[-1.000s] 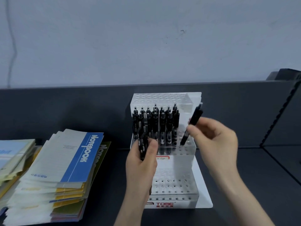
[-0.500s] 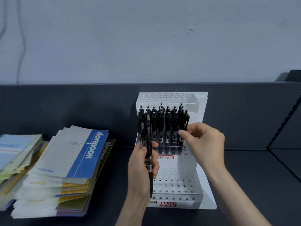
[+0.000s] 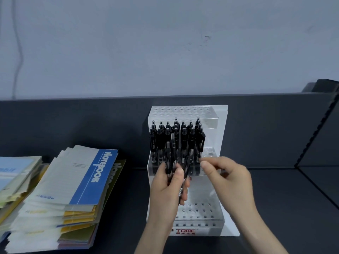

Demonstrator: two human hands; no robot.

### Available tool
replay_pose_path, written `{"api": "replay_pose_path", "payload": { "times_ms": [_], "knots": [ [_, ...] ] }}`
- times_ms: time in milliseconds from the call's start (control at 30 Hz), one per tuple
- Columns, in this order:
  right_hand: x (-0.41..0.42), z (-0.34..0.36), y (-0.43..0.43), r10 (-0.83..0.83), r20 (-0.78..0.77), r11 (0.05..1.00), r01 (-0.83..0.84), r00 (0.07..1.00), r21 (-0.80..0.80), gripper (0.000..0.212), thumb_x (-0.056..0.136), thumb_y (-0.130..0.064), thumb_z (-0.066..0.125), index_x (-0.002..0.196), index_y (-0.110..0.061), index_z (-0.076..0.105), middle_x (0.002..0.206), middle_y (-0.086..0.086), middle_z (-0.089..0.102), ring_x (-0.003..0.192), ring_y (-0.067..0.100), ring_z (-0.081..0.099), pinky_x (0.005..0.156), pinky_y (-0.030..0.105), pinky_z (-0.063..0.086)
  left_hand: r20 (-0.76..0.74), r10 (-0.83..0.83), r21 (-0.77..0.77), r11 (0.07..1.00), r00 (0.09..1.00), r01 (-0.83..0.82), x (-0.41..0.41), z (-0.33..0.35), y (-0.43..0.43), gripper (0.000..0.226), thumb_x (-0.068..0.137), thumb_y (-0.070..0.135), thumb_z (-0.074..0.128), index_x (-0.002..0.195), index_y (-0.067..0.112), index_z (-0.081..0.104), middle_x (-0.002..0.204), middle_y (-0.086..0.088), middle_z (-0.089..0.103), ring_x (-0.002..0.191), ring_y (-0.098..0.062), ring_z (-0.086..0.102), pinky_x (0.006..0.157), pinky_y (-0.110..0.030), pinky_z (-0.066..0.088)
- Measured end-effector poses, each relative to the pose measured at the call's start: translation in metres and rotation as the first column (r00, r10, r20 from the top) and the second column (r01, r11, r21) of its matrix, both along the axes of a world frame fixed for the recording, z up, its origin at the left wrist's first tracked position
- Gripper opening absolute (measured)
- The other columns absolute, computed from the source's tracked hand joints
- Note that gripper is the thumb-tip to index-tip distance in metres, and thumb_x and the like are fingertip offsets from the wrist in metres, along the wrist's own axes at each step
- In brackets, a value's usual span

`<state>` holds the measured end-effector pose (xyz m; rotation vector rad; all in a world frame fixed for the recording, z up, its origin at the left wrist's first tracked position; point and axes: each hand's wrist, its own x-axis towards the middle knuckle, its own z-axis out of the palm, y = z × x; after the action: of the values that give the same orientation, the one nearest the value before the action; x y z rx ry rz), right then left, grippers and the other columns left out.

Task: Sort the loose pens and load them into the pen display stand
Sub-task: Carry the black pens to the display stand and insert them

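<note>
My left hand (image 3: 170, 182) grips spare pens (image 3: 172, 154) upright before the stand (image 3: 222, 129), feeding my right hand (image 3: 227, 178), curled near them, seemingly empty.

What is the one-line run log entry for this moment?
step: loading pens | left hand: grips pen bundle | right hand: fingers curled, no pen visible | stand: middle tier mostly filled, front tier empty
</note>
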<state>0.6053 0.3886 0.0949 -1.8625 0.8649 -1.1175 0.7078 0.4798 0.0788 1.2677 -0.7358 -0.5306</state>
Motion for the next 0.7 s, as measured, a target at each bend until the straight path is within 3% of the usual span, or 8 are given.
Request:
{"api": "replay_pose_path", "payload": {
  "times_ms": [67, 200, 333, 433, 533, 700],
  "knots": [
    [-0.002, -0.002, 0.005, 0.088, -0.006, 0.993, -0.087, 0.996, 0.078, 0.011, 0.080, -0.027, 0.072, 0.074, -0.037, 0.072, 0.076, -0.015, 0.070, 0.073, 0.002, 0.062, 0.067, 0.023, 0.047, 0.043, -0.028, 0.038, 0.999, 0.999, 0.026, -0.004, -0.002, -0.004, 0.012, 0.099, 0.017, 0.049, 0.097, 0.009, 0.057, 0.065, -0.001, 0.060, 0.047, -0.014, 0.047, 0.045, -0.027, 0.038],
    [-0.006, -0.002, 0.004, 0.104, 0.066, 0.982, -0.113, 0.992, 0.152, 0.012, 0.078, -0.021, 0.074, 0.067, -0.024, 0.072, 0.066, -0.005, 0.066, 0.061, 0.001, 0.056, 0.064, 0.024, 0.044, 0.075, -0.078, 0.071, 0.995, 0.994, 0.073, -0.011, -0.002, -0.009, 0.012, 0.100, 0.018, 0.048, 0.096, 0.016, 0.059, 0.065, -0.002, 0.062, 0.048, -0.015, 0.051, 0.046, -0.029, 0.039],
    [-0.009, 0.014, -0.008, -0.012, 0.331, 0.980, -0.054, 0.944, 0.190, 0.007, 0.080, -0.012, 0.072, 0.074, -0.014, 0.072, 0.066, -0.001, 0.069, 0.060, 0.007, 0.059, 0.062, 0.024, 0.048, 0.126, -0.046, 0.115, 0.993, 0.991, 0.031, -0.012, -0.002, -0.009, 0.015, 0.099, 0.023, 0.047, 0.091, 0.017, 0.058, 0.066, -0.001, 0.065, 0.051, -0.015, 0.054, 0.046, -0.026, 0.040],
    [-0.013, 0.038, -0.030, -0.134, 0.475, 0.990, 0.093, 0.870, 0.109, 0.011, 0.083, -0.009, 0.068, 0.077, -0.018, 0.070, 0.065, -0.006, 0.071, 0.058, 0.004, 0.063, 0.059, 0.016, 0.049, 0.127, -0.021, 0.136, 0.991, 0.992, 0.003, -0.011, -0.003, -0.007, 0.022, 0.100, 0.023, 0.045, 0.084, 0.011, 0.055, 0.062, 0.003, 0.060, 0.049, -0.012, 0.049, 0.046, -0.022, 0.039],
    [-0.009, 0.057, -0.046, -0.171, 0.419, 0.974, 0.216, 0.892, -0.062, 0.010, 0.084, -0.014, 0.068, 0.080, -0.023, 0.070, 0.070, -0.010, 0.072, 0.067, 0.005, 0.068, 0.066, 0.019, 0.053, 0.100, -0.018, 0.142, 0.990, 0.995, 0.003, -0.012, 0.000, -0.005, 0.032, 0.099, 0.027, 0.046, 0.080, 0.002, 0.052, 0.054, 0.004, 0.051, 0.046, -0.011, 0.041, 0.047, -0.019, 0.037],
    [0.012, 0.056, -0.057, -0.170, 0.259, 0.956, 0.222, 0.951, -0.190, 0.009, 0.084, -0.019, 0.068, 0.086, -0.028, 0.071, 0.077, -0.015, 0.070, 0.074, 0.007, 0.068, 0.077, 0.031, 0.056, 0.024, -0.024, 0.099, 0.995, 0.999, 0.021, -0.014, 0.005, 0.001, 0.025, 0.097, 0.018, 0.047, 0.082, -0.001, 0.053, 0.059, -0.002, 0.049, 0.048, -0.014, 0.038, 0.046, -0.023, 0.034]
  ]
}}
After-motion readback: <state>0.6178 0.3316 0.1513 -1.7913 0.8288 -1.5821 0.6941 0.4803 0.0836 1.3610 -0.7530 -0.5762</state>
